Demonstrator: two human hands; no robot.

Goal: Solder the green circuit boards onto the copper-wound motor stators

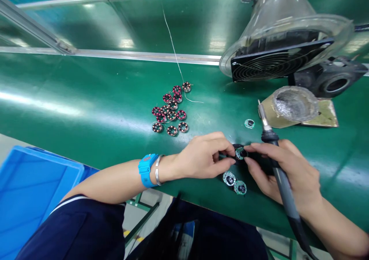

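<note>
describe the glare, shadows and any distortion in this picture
Head view: a white glare streak crosses the green tabletop at left, with more reflections on the panel behind; shadow darkens the tabletop just right of the held circuit board; the clear hood near the top right looks stretched, perhaps by the lens.

Bright, fairly even light falls from above. A long white glare streaks the left of the glossy green counter [109, 117]; paler highlights dot the reflective green back panel [198, 21]. Soft dark shadow pools beneath the bare hands [206, 156]. Edges stretch with wide-angle distortion; small round green-and-white circuit boards [240, 187] look soft.
</note>
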